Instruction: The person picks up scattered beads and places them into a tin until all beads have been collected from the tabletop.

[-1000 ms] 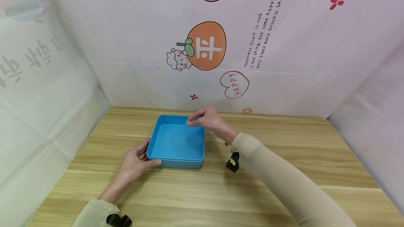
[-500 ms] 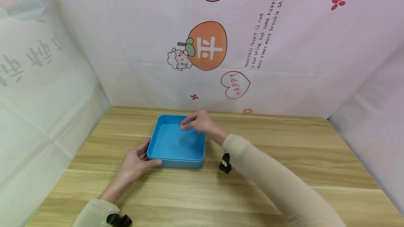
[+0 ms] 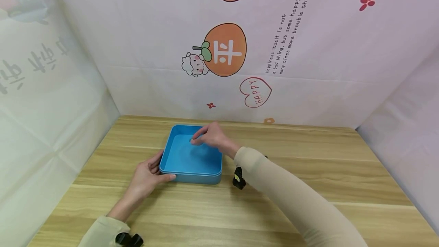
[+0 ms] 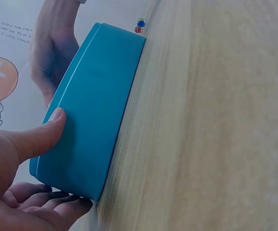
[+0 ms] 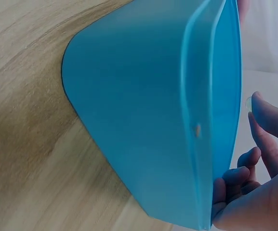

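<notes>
With left hand (image 3: 145, 176), gripped the near-left corner of a square, open, blue plastic-looking box (image 3: 197, 178) on the wood-grained table (image 3: 195, 212). With right hand (image 3: 212, 135), pinched a small, rounded, translucent piece (image 5: 249, 104) above the box's interior. Saw a small glossy blue ball (image 4: 141, 22) touching or just beside a red ball (image 4: 138, 30), past the box.

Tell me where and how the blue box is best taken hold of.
I'd take the blue box at its near left corner, from the left, thumb on the front wall, fingers along the left side: it sits flat, its walls stand upright, and the right grip hovers over the right side.
</notes>
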A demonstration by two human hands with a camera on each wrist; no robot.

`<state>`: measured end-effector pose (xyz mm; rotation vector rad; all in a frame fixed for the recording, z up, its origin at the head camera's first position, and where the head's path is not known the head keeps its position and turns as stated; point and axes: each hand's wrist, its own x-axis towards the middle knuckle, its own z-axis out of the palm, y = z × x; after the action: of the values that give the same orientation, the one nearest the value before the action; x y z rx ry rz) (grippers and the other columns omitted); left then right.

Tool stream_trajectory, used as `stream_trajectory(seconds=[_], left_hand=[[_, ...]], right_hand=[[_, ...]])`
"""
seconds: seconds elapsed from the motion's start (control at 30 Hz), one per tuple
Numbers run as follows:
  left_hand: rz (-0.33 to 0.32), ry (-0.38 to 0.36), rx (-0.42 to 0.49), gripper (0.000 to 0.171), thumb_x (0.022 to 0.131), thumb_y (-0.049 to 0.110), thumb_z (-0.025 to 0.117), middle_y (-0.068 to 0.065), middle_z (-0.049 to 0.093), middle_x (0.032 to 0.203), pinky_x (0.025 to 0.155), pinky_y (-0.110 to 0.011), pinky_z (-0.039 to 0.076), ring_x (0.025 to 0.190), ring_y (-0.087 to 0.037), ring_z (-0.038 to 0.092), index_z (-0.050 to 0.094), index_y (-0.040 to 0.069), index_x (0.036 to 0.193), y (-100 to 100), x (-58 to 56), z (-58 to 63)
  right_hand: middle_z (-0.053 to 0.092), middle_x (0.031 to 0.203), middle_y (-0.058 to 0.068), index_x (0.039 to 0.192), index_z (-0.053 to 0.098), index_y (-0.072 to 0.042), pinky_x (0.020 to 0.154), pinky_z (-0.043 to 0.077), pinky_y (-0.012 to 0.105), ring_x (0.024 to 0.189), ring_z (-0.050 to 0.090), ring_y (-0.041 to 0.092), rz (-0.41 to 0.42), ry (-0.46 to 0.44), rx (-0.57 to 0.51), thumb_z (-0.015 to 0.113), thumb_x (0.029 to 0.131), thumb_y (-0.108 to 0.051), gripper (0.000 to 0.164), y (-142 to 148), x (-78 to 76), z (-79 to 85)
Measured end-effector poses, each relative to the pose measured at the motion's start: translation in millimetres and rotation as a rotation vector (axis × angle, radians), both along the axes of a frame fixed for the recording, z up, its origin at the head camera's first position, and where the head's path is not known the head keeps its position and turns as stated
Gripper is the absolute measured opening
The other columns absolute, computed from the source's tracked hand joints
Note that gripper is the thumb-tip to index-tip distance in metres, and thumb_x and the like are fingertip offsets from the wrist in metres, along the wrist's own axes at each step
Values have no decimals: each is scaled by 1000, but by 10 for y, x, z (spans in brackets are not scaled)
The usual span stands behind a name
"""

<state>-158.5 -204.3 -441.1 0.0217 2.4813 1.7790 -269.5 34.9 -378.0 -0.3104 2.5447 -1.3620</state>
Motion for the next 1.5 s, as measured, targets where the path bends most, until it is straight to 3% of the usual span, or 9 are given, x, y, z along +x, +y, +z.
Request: stream_trajectory(seconds=[0.5, 0.83, 1.0, 1.2, 1.5], left_hand=[[7, -10, 4, 99, 87, 11, 89, -27, 32, 165, 110, -48, 44, 147, -44, 39, 29, -3, 164, 0, 6, 13], [4, -9, 7, 99, 87, 11, 89, -27, 31, 166, 110, -47, 44, 147, -43, 39, 29, -3, 164, -3, 4, 7], [2, -8, 15, 98, 87, 9, 89, -27, 31, 165, 110, -47, 45, 147, -44, 39, 29, -3, 164, 0, 14, -3], [7, -17, 25, 99, 86, 9, 90, -27, 31, 165, 110, -45, 45, 147, -43, 39, 29, -3, 164, 5, 3, -11], [3, -4, 5, 99, 87, 8, 89, -28, 30, 165, 111, -47, 44, 147, -44, 38, 28, -2, 164, -7, 6, 14]], right_hand=[[74, 108, 5, 91, 87, -10, 91, 54, 44, 105, 61, 24, -8, 39, 40, 88, 90, -17, 7, -91, -16, -113], [74, 113, 7, 93, 86, -10, 95, 54, 47, 108, 61, 26, -13, 29, 50, 87, 91, -16, 7, -105, 0, -116], [73, 110, 6, 100, 86, -9, 84, 54, 38, 101, 60, 23, -13, 66, 70, 86, 91, -17, 12, -78, 22, -88], [70, 95, 4, 100, 85, -8, 65, 41, 28, 83, 53, 21, -18, 105, -4, 86, 91, -16, 12, 105, 110, 35], [64, 87, 6, 96, 84, -9, 64, 37, 30, 76, 50, 23, -25, 152, -121, 85, 92, -17, 8, 624, 273, 203]])
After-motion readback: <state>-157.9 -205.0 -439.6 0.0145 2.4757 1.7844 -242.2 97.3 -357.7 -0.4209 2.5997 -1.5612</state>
